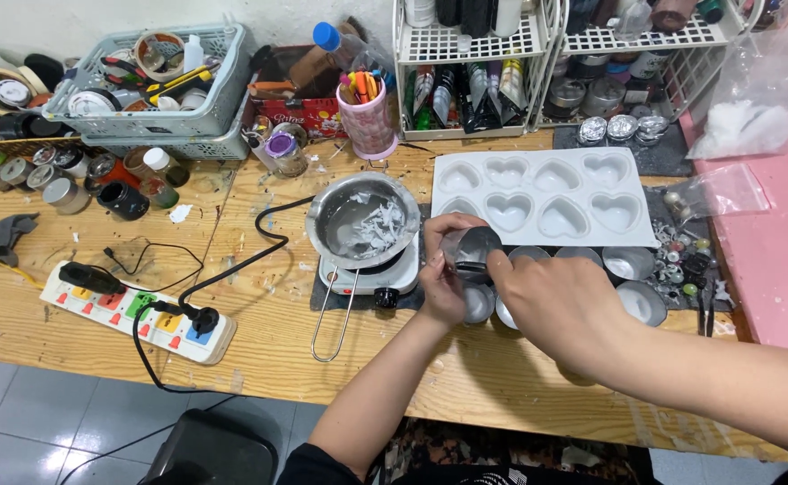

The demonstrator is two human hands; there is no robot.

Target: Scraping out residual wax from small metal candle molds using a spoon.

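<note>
Metal cup (pixel 471 249) pinched in left grip (pixel 443 269); right grip (pixel 551 301) curled, knuckles up, fingertips on its rim.

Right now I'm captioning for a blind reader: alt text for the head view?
Two hands, left hand and right hand, hold a small metal cup over a wooden table, beside a pan on a small hotplate and a white heart mould.

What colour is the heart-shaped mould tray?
White; the mould tray shows best in the head view.
</note>
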